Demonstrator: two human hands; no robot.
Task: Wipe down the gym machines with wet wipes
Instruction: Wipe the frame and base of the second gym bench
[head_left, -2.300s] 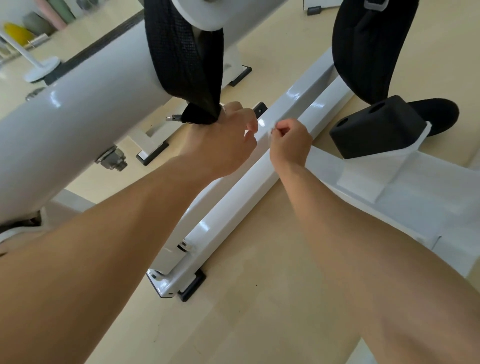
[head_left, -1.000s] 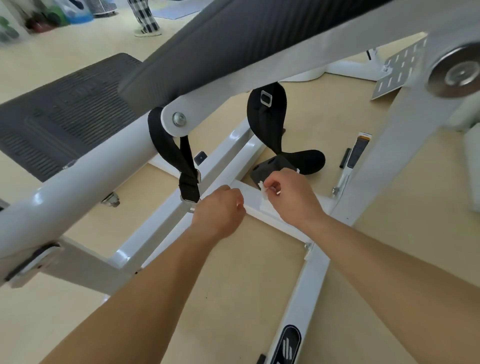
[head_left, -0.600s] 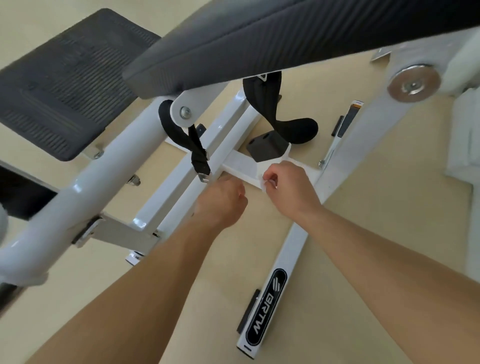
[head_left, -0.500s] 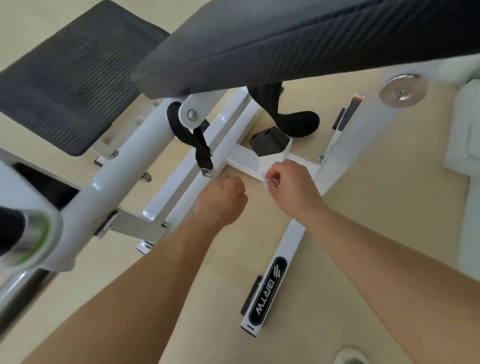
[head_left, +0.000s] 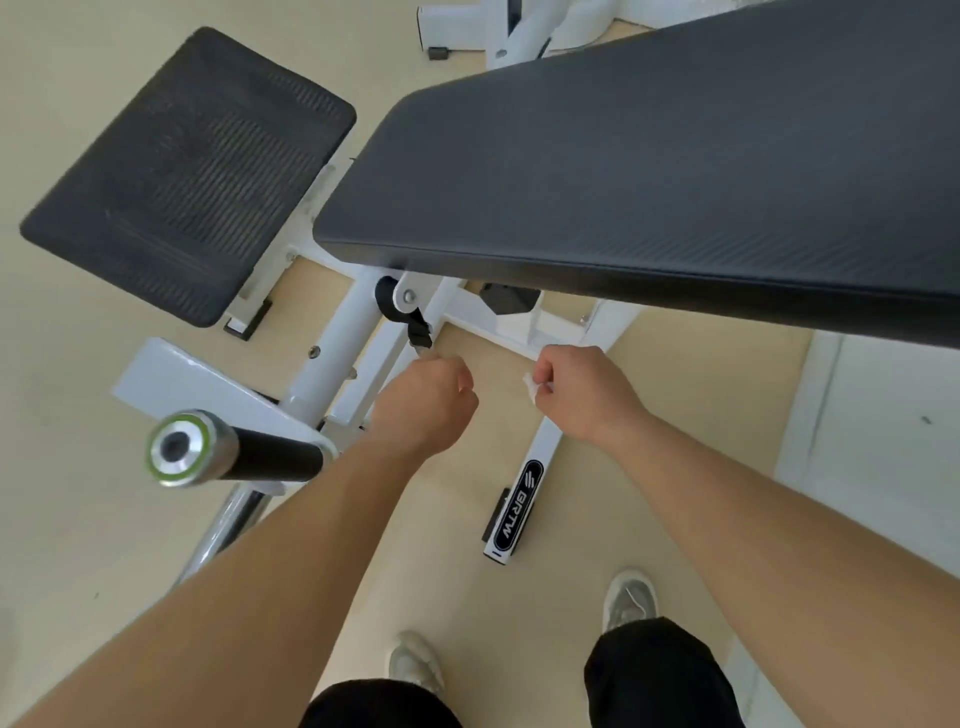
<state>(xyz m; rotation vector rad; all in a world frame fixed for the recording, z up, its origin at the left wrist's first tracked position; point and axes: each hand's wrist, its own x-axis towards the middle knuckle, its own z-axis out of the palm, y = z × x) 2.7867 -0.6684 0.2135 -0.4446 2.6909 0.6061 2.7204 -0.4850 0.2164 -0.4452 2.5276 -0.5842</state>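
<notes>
The gym machine has a white frame (head_left: 332, 353), a long black pad (head_left: 649, 171) and a ribbed black footplate (head_left: 192, 171). A black strap (head_left: 415, 330) hangs from the frame's pivot under the pad's near corner. My left hand (head_left: 426, 402) is curled in a fist at the strap's lower end, where the buckle meets my knuckles. My right hand (head_left: 587, 400) pinches a small crumpled white wet wipe (head_left: 531, 387) just in front of the white crossbar (head_left: 498, 335). Both hands hover over the floor between the frame's rails.
A black handle with a chrome end cap (head_left: 179, 448) juts toward me at the left. A white frame leg with a BRTW label (head_left: 519, 512) lies on the beige floor. My two shoes (head_left: 631, 597) stand below. A white platform (head_left: 883, 415) lies at the right.
My view has risen from under the machine to above it, so the pad's top now shows. Both hands have pulled back from the crossbar, still close together. The wipe stays pinched in my right hand.
</notes>
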